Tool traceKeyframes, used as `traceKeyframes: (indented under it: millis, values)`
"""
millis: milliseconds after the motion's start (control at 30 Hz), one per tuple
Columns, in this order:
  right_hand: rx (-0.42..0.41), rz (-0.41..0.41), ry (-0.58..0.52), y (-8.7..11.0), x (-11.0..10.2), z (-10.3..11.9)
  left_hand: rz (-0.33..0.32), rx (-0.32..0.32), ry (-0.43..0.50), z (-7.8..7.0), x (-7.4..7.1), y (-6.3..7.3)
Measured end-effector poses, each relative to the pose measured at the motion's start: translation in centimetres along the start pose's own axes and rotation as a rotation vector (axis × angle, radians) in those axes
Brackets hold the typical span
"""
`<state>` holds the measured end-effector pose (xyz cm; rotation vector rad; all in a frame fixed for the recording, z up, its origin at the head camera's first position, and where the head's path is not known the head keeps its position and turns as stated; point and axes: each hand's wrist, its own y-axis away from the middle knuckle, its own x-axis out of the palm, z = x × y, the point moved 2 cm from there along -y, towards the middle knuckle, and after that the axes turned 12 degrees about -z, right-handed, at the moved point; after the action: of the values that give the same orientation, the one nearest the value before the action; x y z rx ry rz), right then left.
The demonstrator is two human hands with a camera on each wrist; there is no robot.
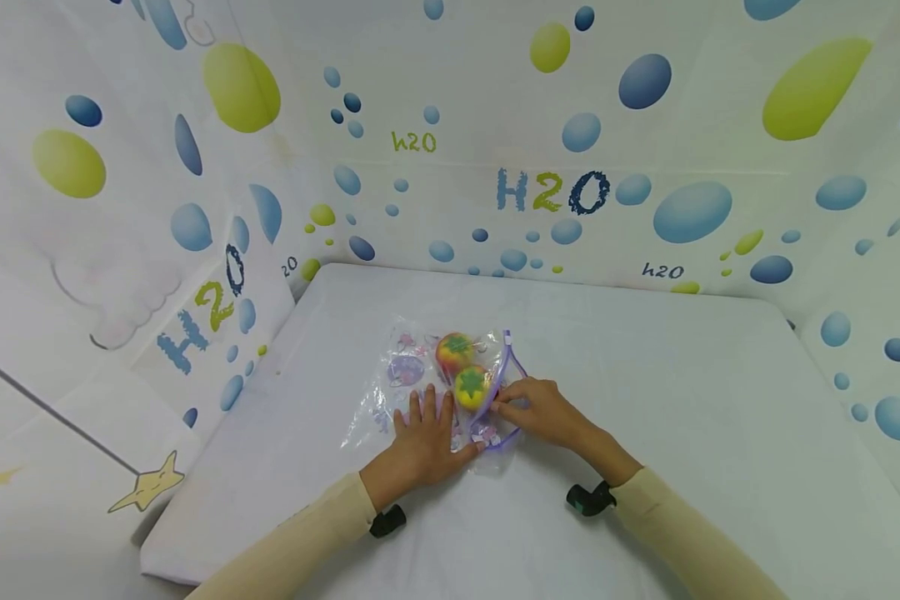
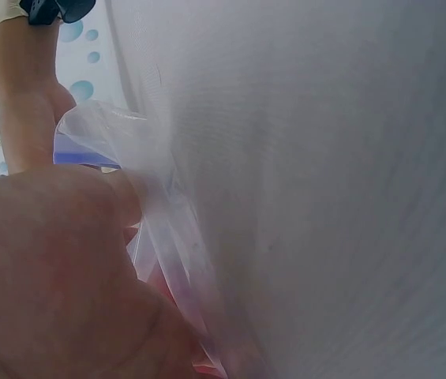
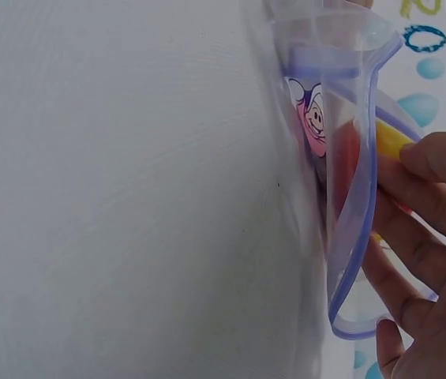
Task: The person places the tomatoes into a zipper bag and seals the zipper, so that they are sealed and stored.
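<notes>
A clear zip bag (image 1: 407,371) with a purple zip edge and printed cartoon figures lies flat, its mouth gaping to the right. Inside are two toy fruits with green leafy tops, a red-and-yellow one (image 1: 453,350) and a yellow one (image 1: 471,388). My left hand (image 1: 423,437) presses on the bag's near side with fingers spread. At the mouth, my right hand (image 1: 543,411) has its fingers inside the purple edge (image 3: 371,170), bent around a red-and-yellow thing (image 3: 392,140). Plastic and fingers partly hide that thing; I cannot tell its kind.
A white-covered table (image 1: 690,417) spreads under the bag. Behind it and at the sides hang white sheets (image 1: 465,183) printed with blue and green drops. Black wrist cameras (image 1: 591,499) are worn below both hands.
</notes>
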<state>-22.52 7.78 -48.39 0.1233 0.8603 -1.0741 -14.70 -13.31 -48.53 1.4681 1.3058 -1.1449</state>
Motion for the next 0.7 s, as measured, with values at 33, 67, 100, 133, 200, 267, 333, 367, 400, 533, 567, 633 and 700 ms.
traceKeyframes:
  millis: [33, 67, 100, 133, 200, 267, 333, 367, 400, 533, 567, 633, 700]
  values:
    - [-0.003, 0.001, 0.008, 0.01, 0.02, 0.02, 0.001, 0.001, -0.001, 0.0, 0.0, 0.0]
    - [-0.005, 0.001, 0.017, 0.01, 0.05, 0.04, 0.002, 0.001, 0.0, 0.0, -0.01, 0.01]
    - [-0.006, -0.001, 0.024, 0.03, 0.09, 0.07, 0.003, 0.001, 0.001, 0.0, -0.03, 0.01]
    - [-0.008, -0.005, 0.03, 0.05, 0.12, 0.1, 0.003, 0.001, 0.0, 0.01, -0.02, 0.01]
    - [-0.004, -0.014, 0.036, 0.12, 0.16, 0.19, 0.005, 0.001, 0.003, 0.03, -0.06, 0.01]
    - [-0.003, -0.023, 0.039, 0.21, 0.21, 0.19, 0.006, -0.001, 0.003, 0.03, -0.05, 0.0]
    - [0.001, -0.031, 0.042, 0.26, 0.23, 0.21, 0.003, 0.002, 0.001, 0.02, -0.07, -0.02]
    - [0.004, -0.035, 0.046, 0.28, 0.24, 0.2, 0.001, 0.003, 0.001, 0.02, -0.07, -0.03]
    - [0.009, -0.039, 0.05, 0.27, 0.25, 0.2, -0.001, 0.004, -0.001, 0.03, -0.05, -0.04]
    - [0.051, -0.067, 0.069, 0.18, 0.37, 0.25, -0.004, 0.007, -0.008, 0.09, -0.05, -0.05]
    - [0.064, -0.077, 0.073, 0.16, 0.4, 0.25, 0.0, 0.007, -0.012, 0.12, 0.0, -0.07]
    - [0.093, -0.096, 0.083, 0.09, 0.43, 0.3, 0.002, 0.008, -0.014, 0.13, -0.01, -0.06]
    - [0.117, -0.113, 0.099, 0.05, 0.39, 0.31, 0.002, 0.01, -0.009, 0.1, 0.01, -0.07]
